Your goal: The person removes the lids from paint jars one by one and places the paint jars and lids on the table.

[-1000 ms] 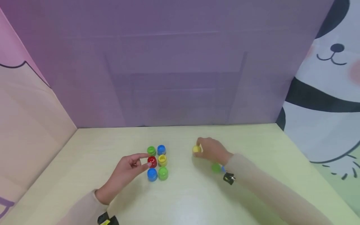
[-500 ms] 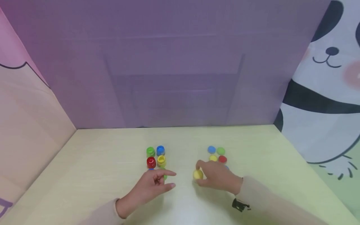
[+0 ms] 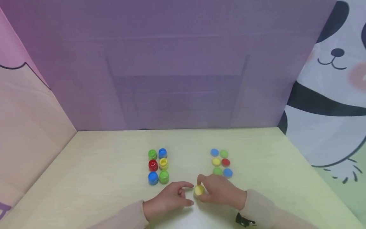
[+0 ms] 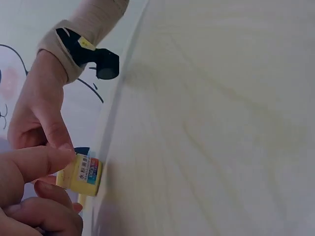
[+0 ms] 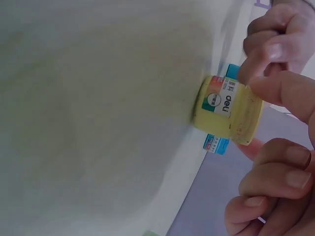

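A yellow paint jar [image 3: 199,190] with its lid on stands near the front of the table, a printed label on its side [image 5: 224,101]. My right hand [image 3: 221,191] grips it by the lid between thumb and index finger. Just left of the jar is my left hand [image 3: 170,200], index finger and thumb spread toward it and the other fingers bent. In the head view a small gap shows between those fingertips and the jar. The left wrist view has the jar [image 4: 86,176] partly behind my left fingers.
Uncapped paint jars stand in two columns at left: green [image 3: 152,155], blue [image 3: 162,153], red [image 3: 153,165], yellow [image 3: 164,164], blue [image 3: 153,178] and green [image 3: 164,177]. Coloured lids, among them a red one [image 3: 226,162], lie at right. A purple panel [image 3: 177,79] rises behind the table.
My right hand has brought the yellow jar from the back of the table toward the front. My left hand has left the open jars and moved right, toward the yellow jar.
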Demonstrator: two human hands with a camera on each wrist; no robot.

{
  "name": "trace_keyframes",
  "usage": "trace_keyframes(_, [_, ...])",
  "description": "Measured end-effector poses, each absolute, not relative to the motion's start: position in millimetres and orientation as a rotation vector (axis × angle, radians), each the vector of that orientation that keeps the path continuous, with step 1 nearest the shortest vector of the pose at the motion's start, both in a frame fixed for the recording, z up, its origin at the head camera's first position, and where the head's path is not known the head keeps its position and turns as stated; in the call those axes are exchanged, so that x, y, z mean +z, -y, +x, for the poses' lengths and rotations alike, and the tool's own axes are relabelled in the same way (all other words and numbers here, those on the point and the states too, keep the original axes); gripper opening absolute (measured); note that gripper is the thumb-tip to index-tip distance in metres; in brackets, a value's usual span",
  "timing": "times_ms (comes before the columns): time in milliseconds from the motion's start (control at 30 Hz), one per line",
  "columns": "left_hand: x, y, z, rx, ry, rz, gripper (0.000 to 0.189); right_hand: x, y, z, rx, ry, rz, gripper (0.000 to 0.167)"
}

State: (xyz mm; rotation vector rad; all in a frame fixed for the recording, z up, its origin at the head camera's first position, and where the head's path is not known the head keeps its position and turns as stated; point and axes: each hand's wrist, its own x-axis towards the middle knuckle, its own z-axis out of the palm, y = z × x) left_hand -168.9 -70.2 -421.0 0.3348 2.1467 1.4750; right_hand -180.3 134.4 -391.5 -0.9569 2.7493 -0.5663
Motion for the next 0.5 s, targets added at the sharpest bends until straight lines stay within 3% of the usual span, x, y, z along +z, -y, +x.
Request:
trace_keyframes(267, [-433,59,-170,1.482,-2.136,0.348,0.054,-392,-135,-177,-0.563,-2.787,-1.004,0.026])
trace_keyframes(500, [-432,54,-173,1.478,-2.142,0.350,0.045,-390,-136,-174,-0.515,-2.819,-1.046,0.032])
